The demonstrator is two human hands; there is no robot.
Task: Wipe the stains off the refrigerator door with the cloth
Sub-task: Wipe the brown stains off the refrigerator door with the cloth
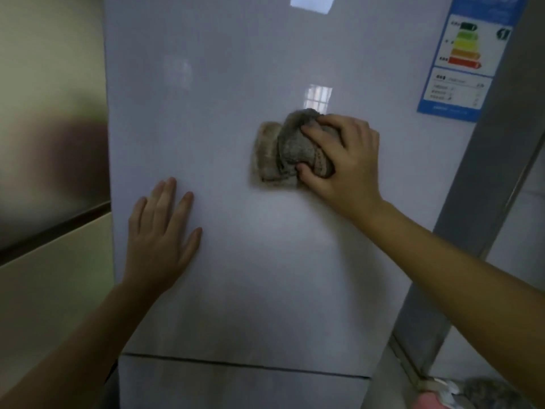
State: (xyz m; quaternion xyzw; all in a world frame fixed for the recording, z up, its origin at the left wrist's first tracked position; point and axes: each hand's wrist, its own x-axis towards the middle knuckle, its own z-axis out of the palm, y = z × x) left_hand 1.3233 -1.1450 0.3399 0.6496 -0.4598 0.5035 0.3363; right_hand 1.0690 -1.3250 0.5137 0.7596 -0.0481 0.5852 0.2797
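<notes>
The left hand point(165, 231), fingers point(168, 196) released, lay flat on the refrigerator door point(236, 84). The right hand point(345, 160) grasped the bunched cloth point(283, 152) beneath its fingers. Wiping appeared under way; the next stroke calls for steady pressure.

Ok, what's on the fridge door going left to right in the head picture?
Left hand → cloth → right hand → label.

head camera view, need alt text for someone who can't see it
A person's right hand grips a bunched grey-brown cloth against a pale, glossy refrigerator door. The left hand rests flat on the door lower left, and a blue energy label sits at the upper right.
</notes>
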